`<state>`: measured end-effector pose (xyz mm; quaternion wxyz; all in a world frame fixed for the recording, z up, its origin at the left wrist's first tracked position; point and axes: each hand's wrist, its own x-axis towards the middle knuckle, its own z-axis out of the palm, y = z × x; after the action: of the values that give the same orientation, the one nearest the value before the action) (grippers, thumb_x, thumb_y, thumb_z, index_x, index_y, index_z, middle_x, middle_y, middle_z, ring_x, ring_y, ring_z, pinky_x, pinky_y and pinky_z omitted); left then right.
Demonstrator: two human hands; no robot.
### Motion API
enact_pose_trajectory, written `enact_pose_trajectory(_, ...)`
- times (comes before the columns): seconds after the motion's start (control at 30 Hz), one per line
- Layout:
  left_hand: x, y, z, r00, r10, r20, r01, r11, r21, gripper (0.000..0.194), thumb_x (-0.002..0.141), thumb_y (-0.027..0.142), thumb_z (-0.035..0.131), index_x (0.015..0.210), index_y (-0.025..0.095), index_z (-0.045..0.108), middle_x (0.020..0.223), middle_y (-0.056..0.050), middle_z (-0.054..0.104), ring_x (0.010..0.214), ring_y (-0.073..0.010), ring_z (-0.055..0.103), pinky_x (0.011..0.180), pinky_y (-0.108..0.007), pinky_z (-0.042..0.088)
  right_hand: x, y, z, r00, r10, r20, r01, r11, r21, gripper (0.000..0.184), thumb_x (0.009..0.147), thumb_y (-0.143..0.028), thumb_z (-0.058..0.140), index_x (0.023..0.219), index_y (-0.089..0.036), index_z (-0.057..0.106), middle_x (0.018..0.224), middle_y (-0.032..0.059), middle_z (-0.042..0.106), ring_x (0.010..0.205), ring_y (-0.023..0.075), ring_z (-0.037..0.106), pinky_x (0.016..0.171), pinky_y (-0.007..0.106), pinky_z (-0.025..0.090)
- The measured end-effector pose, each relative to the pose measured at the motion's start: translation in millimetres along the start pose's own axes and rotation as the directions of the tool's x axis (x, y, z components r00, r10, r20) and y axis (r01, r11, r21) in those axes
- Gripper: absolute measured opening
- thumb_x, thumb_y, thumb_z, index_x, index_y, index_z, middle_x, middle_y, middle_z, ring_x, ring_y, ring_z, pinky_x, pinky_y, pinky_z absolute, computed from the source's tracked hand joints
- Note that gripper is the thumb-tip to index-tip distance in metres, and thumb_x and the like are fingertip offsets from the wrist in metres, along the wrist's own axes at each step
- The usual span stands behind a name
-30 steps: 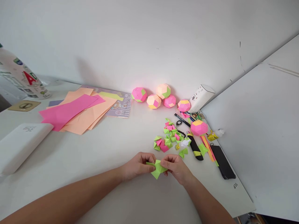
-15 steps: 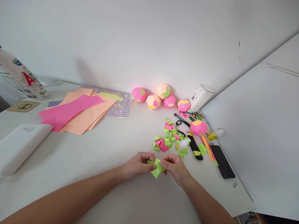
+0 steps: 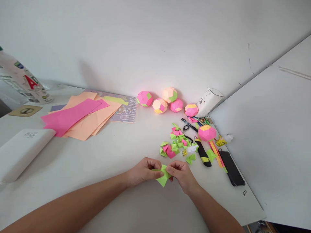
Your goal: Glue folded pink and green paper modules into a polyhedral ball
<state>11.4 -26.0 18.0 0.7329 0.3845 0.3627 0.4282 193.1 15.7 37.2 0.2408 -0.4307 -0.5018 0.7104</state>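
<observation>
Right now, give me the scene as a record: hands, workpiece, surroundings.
left hand: pinching green folded paper
right hand: pinching the same paper's opposite side
loose folded pieces: green and pink, beyond the hands
paper balls: six; five near the wall, one near the cutter
paper sheets: pink over peach, at left
black phone-like slab: lying at right

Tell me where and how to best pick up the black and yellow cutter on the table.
Probably take the cutter by its broad near end, coming down from above on the side nearest you. It lies lengthwise with that broader end toward you, while the narrower far end sits close to a pink and yellow paper ball.
</observation>
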Motion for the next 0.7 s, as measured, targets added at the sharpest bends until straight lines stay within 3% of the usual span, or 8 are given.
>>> enact_pose_trajectory(0.13,-1.2,3.0,3.1,0.999,0.004,0.053,-0.001,0.998,-0.063,0.027,0.066,0.03,0.073,0.055,0.016,0.052,0.062,0.0,0.059,0.074,-0.021,0.063,0.069,-0.032,0.046,0.1,-0.7,-0.7,1.0,0.006,0.013,-0.006,1.0,0.013,0.028,0.069,-0.039,0.074,0.063,-0.015,0.061,0.055,-0.0011,0.058,0.051,0.0101,0.049,0.051,0.025,0.038)
enact_pose_trajectory(0.33,-2.2,7.5,6.6,0.986,0.062,0.156,-0.034,0.983,-0.178,0.02,0.073,0.029,0.069,0.069,0.016,0.054,0.077,-0.006,0.07,0.081,-0.0243,0.066,0.076,-0.037,0.045,-0.8,-2.8,-2.7,0.988,0.037,0.153,-0.036,0.999,-0.006,0.025,0.068,-0.037,0.075,0.068,-0.015,0.063,0.062,0.0,0.06,0.056,0.0116,0.052,0.054,0.026,0.042)
enact_pose_trajectory(0.53,-1.5,6.3,6.6,0.983,0.107,0.146,-0.076,0.975,-0.208,0.024,0.07,0.028,0.073,0.086,0.017,0.058,0.084,-0.007,0.07,0.087,-0.024,0.065,0.083,-0.04,0.043,0.5,-0.3,-2.7,0.995,-0.07,0.071,0.07,0.998,0.009,0.024,0.071,-0.036,0.073,0.064,-0.016,0.062,0.057,-0.0018,0.056,0.053,0.0104,0.048,0.055,0.026,0.039)
enact_pose_trajectory(0.7,0.3,2.8,4.8,0.984,0.097,0.147,-0.075,0.987,-0.145,0.018,0.077,0.031,0.066,0.079,0.015,0.06,0.081,-0.008,0.07,0.083,-0.0221,0.064,0.08,-0.037,0.044,0.7,2.1,0.8,0.996,-0.042,0.076,0.041,0.999,0.013,0.024,0.071,-0.038,0.072,0.065,-0.017,0.062,0.059,-0.0012,0.056,0.055,0.0109,0.048,0.057,0.026,0.038)
